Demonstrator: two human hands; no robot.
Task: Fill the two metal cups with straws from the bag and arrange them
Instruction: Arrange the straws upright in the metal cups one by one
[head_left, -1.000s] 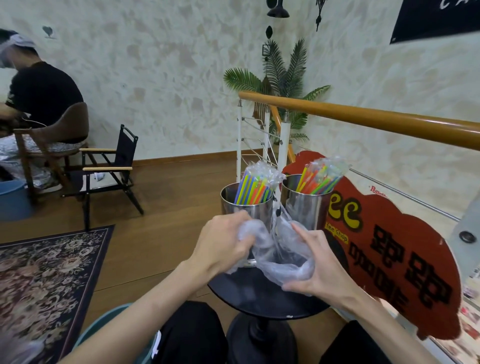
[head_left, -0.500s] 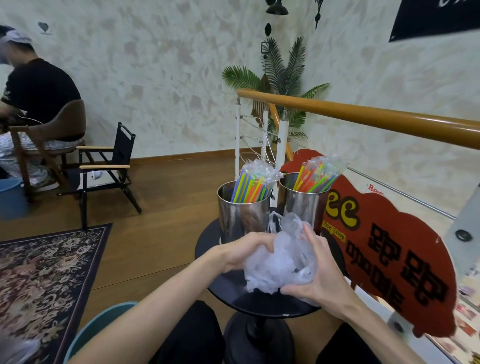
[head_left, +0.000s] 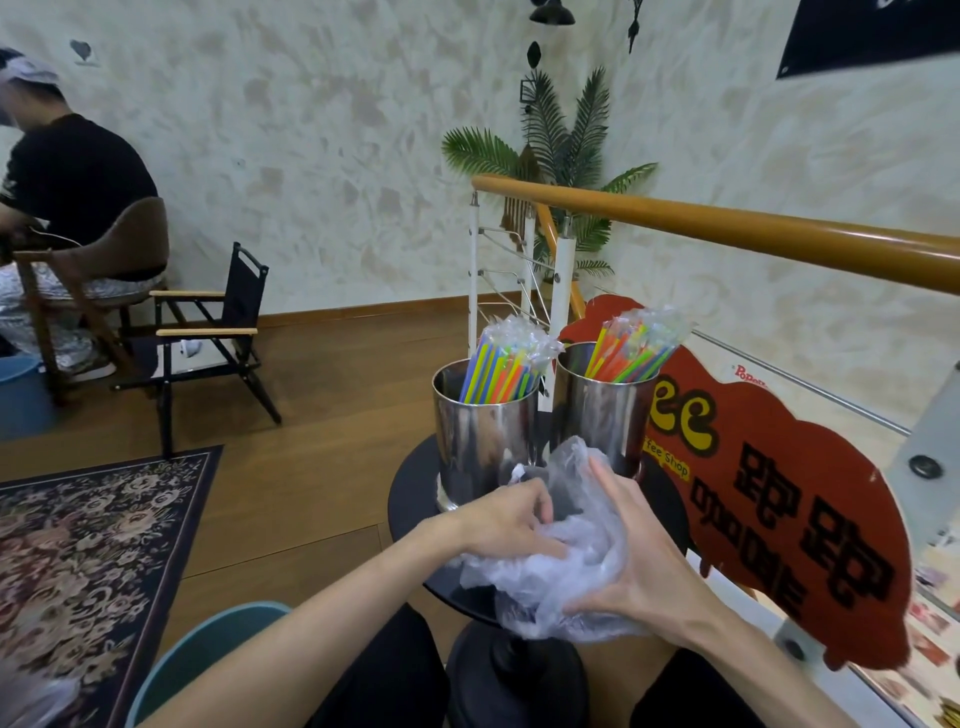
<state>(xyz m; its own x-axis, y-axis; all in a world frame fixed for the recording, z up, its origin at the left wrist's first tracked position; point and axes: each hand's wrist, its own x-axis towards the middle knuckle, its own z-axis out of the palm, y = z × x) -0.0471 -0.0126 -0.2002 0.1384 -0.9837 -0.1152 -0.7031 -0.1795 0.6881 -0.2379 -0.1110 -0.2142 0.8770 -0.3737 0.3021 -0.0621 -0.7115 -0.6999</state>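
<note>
At the round black tabletop (head_left: 415, 499) beside the stair railing (head_left: 727, 234), two metal cups stand side by side and almost touching. Nearer the open floor, the left cup (head_left: 480, 436) holds a bundle of coloured straws (head_left: 501, 366) standing upright with a slight lean, its clear wrapping bunched over the tops. Next to it on the railing side, the right cup (head_left: 605, 410) holds a second bundle of straws (head_left: 631, 348), leaning more markedly toward the railing. Judged from this, the filling step is complete; what remains appears to be disposal of the bag and possibly straightening the leaning bundles. On the person's side of the cups, the clear plastic bag (head_left: 566, 566) is crumpled and appears empty, held over the near edge of the tabletop. The left hand (head_left: 506, 519) has its fingers curled into the plastic, gripping it. The right hand (head_left: 636, 566) cups the bag from the railing side, fingers bent around it and the thumb pressed against the film. Compared with a second ago, the bag has been drawn back from the cups toward the person's lap and gathered into a looser, lower mass; both hands have come down with it. Both cups and their straws are unchanged in position. Behind the cups a red sign (head_left: 779, 493) leans against the railing.
</note>
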